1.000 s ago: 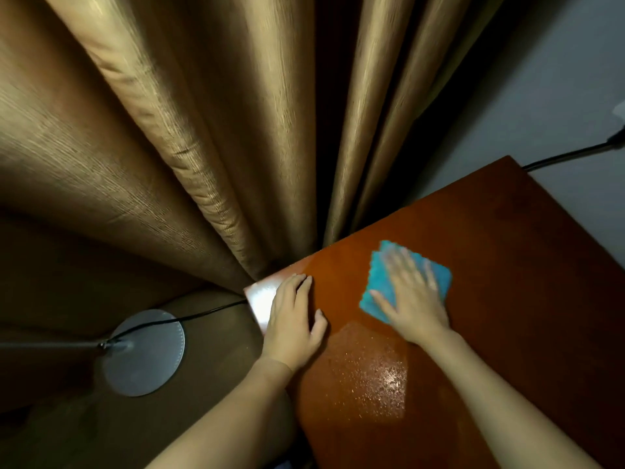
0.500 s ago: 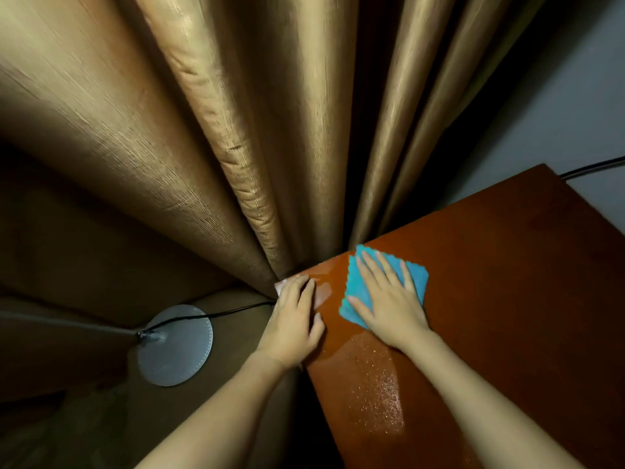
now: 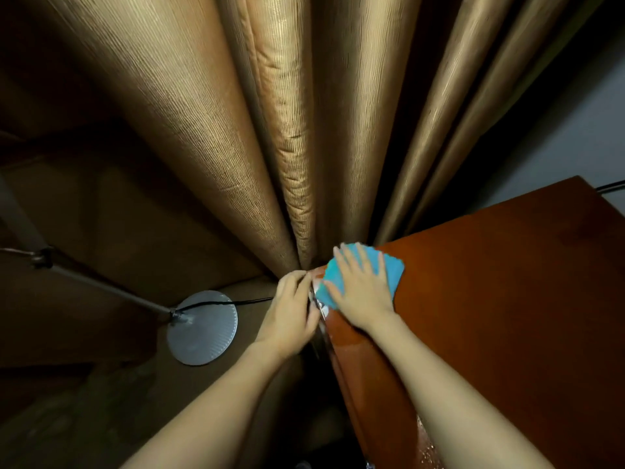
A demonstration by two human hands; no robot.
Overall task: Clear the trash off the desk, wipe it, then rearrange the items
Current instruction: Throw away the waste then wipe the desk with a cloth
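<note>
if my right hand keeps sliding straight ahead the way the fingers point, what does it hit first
Probably the curtain. The right hand lies flat on the blue cloth at the desk's far corner, fingertips near the edge; the folds hang just beyond, though depth is unclear.

the scene is dim, lit from near the camera: the middle folds of the curtain (image 3: 291, 137) glow gold while the left side and bottom left of the frame sink into near black. deep shadow fills the gaps between folds and the space beside the bench (image 3: 507, 299). wet glare glints on the bench edge at the bottom centre. the hands (image 3: 358, 289) are slightly smeared by motion blur. wide-angle distortion fans the curtain folds outward and bends lines at the edges, where detail goes soft.
</note>
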